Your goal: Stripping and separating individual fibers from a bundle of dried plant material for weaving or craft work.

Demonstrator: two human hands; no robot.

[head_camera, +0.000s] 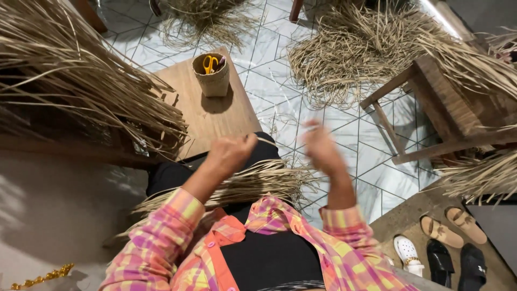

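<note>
Bundle of dried straw strips [253, 186] across lap, pale tan, thin, frayed ends fanning right; left hand [231, 153] fisted, pinching one strip; right hand [320, 146] raised, blurred, finger state unclear; beyond, woven cup [211, 78] holding yellow scissors [209, 63] on wooden board [207, 116]

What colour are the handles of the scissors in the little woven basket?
Yellow: the scissors stand in the woven basket on the wooden board, seen in the head view.
</note>
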